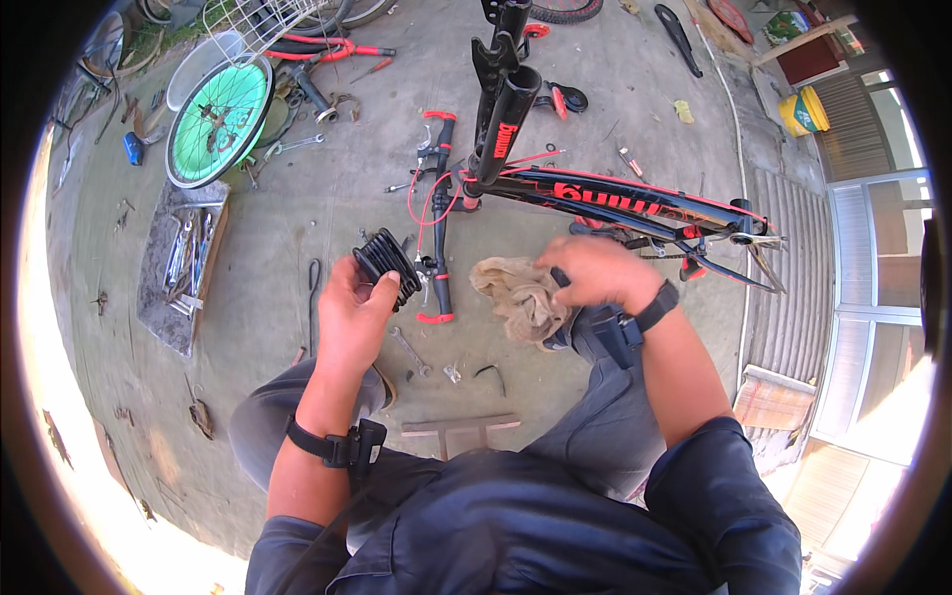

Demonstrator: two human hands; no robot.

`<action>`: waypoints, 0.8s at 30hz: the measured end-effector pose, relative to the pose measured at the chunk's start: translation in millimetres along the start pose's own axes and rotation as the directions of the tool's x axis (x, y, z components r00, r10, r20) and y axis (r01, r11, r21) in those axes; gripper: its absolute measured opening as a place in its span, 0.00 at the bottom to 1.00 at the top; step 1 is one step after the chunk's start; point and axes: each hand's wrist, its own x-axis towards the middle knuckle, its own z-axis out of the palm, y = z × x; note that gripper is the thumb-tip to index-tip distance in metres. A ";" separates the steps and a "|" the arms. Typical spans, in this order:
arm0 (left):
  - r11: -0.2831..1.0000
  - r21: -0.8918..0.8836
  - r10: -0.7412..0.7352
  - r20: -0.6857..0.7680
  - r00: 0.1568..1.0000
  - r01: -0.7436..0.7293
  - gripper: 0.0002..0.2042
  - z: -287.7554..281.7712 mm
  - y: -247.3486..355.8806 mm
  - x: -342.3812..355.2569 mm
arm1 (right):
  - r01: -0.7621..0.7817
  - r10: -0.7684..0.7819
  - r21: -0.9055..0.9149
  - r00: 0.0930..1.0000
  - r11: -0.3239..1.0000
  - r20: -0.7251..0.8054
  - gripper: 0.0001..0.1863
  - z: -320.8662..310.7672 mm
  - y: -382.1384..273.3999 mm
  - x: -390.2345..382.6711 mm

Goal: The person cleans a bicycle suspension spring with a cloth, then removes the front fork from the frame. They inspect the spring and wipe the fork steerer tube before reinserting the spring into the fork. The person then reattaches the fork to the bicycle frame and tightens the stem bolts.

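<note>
In the left hand (349, 315), a black coil (389, 270) is gripped between thumb and curled fingers; the hand is closed around its near side, and the coil is held up over the ground, just left of the handlebar (442, 223). By the right hand (607, 276), a crumpled tan rag (518, 296) is held in bent fingers, the cloth being bunched out toward the left; a small dark thing (561, 277) can be seen at the fingertips, but what it is cannot be told. A dark strap is worn on each wrist. Between and beyond the hands, the red-tipped handlebar is laid on the ground, with a red cable (424, 213) looped beside it. Past the right hand, a black and red bike frame (605, 198) is stretched out to the right. Nearer the body, a spanner (410, 351) is seen on the ground below the coil. Well to the left, a tray (159, 260) is filled with metal tools, and just beyond it a green-centred wheel (220, 121) is placed, with a white wire basket (260, 22) behind. At the far right, a yellow bucket (801, 112) is seen near a corrugated sheet (793, 263).
</note>
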 end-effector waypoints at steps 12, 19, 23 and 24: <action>1.000 -0.028 -0.002 0.009 1.000 0.002 0.13 0.0 4.1 -1.5 | 0.135 -0.077 0.038 0.751 0.990 -0.656 0.14 -232.0 -37.0 67.0; 0.999 -0.033 -0.014 0.028 1.000 0.015 0.13 -2.4 3.3 -1.1 | 0.127 -0.191 -0.153 0.821 0.980 -0.538 0.14 -246.8 -21.3 95.1; 0.997 -0.072 -0.003 0.027 1.000 0.005 0.13 -2.1 2.3 -1.3 | 0.156 -0.231 -0.189 0.839 0.969 -0.493 0.14 -250.9 -13.1 103.5; 0.997 -0.083 0.000 0.026 1.000 0.002 0.13 -1.7 1.9 -1.5 | 0.161 -0.243 -0.208 0.847 0.965 -0.473 0.14 -252.5 -11.5 105.5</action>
